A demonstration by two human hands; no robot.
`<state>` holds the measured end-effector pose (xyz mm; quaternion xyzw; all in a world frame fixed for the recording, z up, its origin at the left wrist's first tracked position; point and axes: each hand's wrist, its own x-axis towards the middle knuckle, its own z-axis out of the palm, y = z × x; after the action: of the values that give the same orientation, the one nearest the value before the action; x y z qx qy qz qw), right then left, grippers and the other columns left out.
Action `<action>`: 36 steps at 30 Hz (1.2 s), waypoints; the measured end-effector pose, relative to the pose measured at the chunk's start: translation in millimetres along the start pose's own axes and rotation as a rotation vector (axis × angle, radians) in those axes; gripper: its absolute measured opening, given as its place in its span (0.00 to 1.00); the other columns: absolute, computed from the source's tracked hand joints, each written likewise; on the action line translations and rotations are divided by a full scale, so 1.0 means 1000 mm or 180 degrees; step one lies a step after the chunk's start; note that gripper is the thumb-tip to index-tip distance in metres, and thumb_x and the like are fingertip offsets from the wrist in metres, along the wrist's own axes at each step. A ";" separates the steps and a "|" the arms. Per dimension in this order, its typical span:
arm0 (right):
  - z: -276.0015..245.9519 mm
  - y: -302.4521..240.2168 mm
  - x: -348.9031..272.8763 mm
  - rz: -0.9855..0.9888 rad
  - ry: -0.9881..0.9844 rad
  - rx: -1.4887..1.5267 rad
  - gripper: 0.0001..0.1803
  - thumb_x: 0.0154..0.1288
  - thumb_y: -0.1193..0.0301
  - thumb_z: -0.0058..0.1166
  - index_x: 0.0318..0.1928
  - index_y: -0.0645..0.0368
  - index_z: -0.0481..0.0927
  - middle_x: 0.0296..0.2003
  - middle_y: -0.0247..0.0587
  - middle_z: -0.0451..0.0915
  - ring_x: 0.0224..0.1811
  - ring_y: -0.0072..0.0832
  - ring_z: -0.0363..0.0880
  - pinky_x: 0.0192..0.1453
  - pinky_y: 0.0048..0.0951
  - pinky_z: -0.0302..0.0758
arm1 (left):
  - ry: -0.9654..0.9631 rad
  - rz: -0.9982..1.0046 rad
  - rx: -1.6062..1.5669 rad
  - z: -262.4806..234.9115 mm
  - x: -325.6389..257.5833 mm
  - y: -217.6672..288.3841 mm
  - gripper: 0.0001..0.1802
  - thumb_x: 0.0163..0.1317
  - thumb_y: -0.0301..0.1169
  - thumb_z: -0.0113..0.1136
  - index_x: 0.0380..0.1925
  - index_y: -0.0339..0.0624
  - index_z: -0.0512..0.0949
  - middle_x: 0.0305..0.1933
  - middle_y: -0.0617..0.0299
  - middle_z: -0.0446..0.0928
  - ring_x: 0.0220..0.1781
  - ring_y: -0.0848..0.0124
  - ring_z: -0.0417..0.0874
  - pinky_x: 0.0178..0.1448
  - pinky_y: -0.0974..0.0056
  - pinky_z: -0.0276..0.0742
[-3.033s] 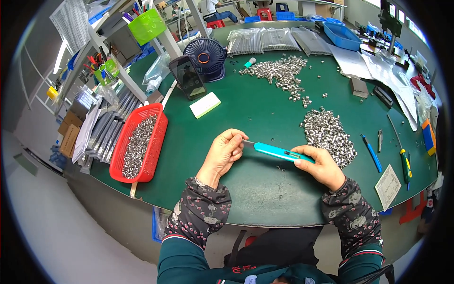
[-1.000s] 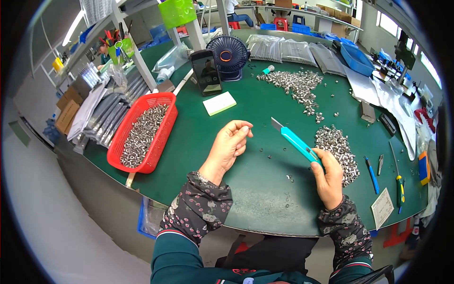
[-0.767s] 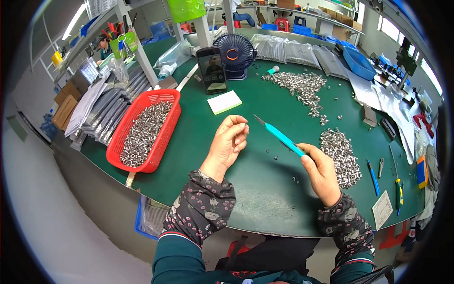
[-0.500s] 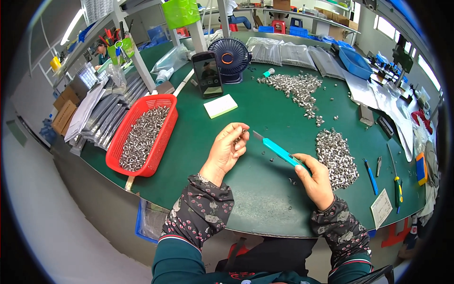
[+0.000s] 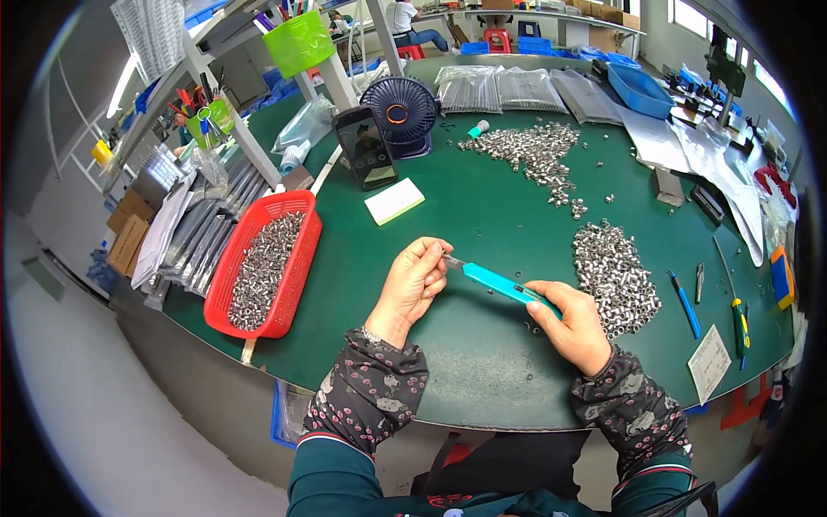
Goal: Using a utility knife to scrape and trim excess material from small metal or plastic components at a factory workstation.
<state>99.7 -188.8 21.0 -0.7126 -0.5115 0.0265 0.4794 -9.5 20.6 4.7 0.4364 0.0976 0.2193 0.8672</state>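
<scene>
In my right hand (image 5: pixel 573 326) is a teal utility knife (image 5: pixel 500 283), its blade pointing left. My left hand (image 5: pixel 413 286) is closed in a pinch around a small metal ring-shaped part (image 5: pixel 445 254), mostly hidden by the fingers. The knife's blade tip meets that part at the fingertips. Right of my right hand lies a dense heap of small silvery metal sleeves (image 5: pixel 616 276). A looser spread of the same parts (image 5: pixel 530 155) lies farther back. On the left stands a red perforated basket (image 5: pixel 303 284) filled with similar parts.
A phone (image 5: pixel 366 148) leans before a dark fan (image 5: pixel 401 112), with a pale notepad (image 5: pixel 394 202) in front. To the right lie a blue pen-like tool (image 5: pixel 685 304), a screwdriver (image 5: pixel 741 327) and a paper slip (image 5: pixel 709 364). Behind are bagged parts (image 5: pixel 532 89) and a blue bin (image 5: pixel 640 90).
The knife has moved left, and its blade now reaches the part in my left hand. The whole view has shifted and tilted slightly.
</scene>
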 end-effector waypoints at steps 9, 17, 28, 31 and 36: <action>-0.003 -0.008 -0.001 -0.0382 0.0183 -0.0943 0.15 0.49 0.69 0.54 0.40 0.58 0.73 0.21 0.40 0.67 0.20 0.35 0.69 0.23 0.32 0.66 | 0.0090 -0.0087 0.0288 -0.001 -0.001 -0.001 0.11 0.60 0.35 0.48 0.26 0.39 0.72 0.16 0.69 0.65 0.12 0.86 0.55 0.13 0.80 0.49; -0.009 -0.007 0.004 -0.0616 0.0770 -0.0917 0.16 0.47 0.74 0.55 0.40 0.59 0.72 0.21 0.42 0.66 0.21 0.37 0.69 0.24 0.33 0.65 | 0.0290 -0.0319 0.0389 0.001 -0.004 0.002 0.12 0.61 0.36 0.46 0.28 0.38 0.70 0.19 0.66 0.67 0.11 0.85 0.55 0.13 0.81 0.50; -0.007 0.003 0.001 -0.0155 0.0233 -0.0364 0.12 0.51 0.70 0.53 0.38 0.60 0.74 0.24 0.42 0.71 0.22 0.36 0.71 0.26 0.30 0.67 | 0.0142 -0.0054 0.0193 0.004 -0.001 0.000 0.11 0.61 0.32 0.47 0.38 0.36 0.71 0.27 0.65 0.68 0.18 0.84 0.59 0.16 0.81 0.53; -0.006 0.008 0.001 -0.0036 0.0003 -0.0012 0.13 0.52 0.69 0.53 0.39 0.61 0.74 0.28 0.44 0.74 0.25 0.34 0.74 0.28 0.28 0.70 | 0.0184 -0.0007 0.0225 -0.001 -0.001 -0.002 0.09 0.60 0.31 0.48 0.36 0.37 0.72 0.27 0.66 0.67 0.18 0.84 0.59 0.16 0.81 0.53; -0.008 0.005 0.001 0.0253 -0.0220 0.0412 0.15 0.53 0.68 0.52 0.40 0.63 0.74 0.31 0.46 0.76 0.28 0.32 0.77 0.32 0.27 0.72 | 0.0154 0.0054 0.0271 0.001 -0.001 -0.004 0.07 0.59 0.31 0.49 0.33 0.38 0.72 0.24 0.67 0.67 0.16 0.85 0.58 0.15 0.81 0.53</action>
<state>107.4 -193.6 21.9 -0.6985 -0.4963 0.1031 0.5051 -9.0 17.9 2.1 0.4683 0.1241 0.2328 0.8433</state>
